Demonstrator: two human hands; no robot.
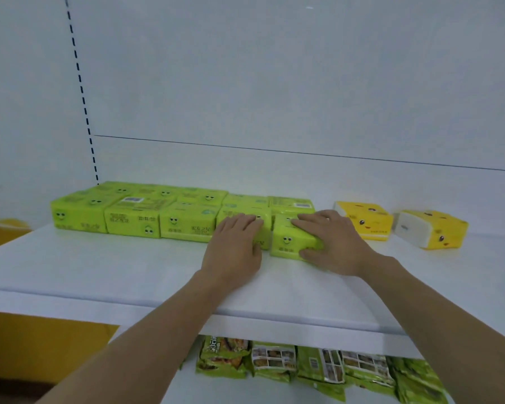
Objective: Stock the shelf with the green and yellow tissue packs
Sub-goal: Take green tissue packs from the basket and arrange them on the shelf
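Head view: on the flat white shelf board [99,272], soft green plastic-wrapped tissue packs [134,220] stand in two rows from the left side. The right hand [333,243] holds the last green pack [286,243] at the right end of the row, with fingers laid over its top and thumb pressed on its front face. This pack sits a little forward of the others. The left hand [236,246] lies flat, fingers straight and together, on the neighbouring green pack [231,212]. I think the left hand should steady the row while the right pushes gently back until the fronts are level. Two yellow tissue packs [365,221] lie apart at the right, not yet lined up.
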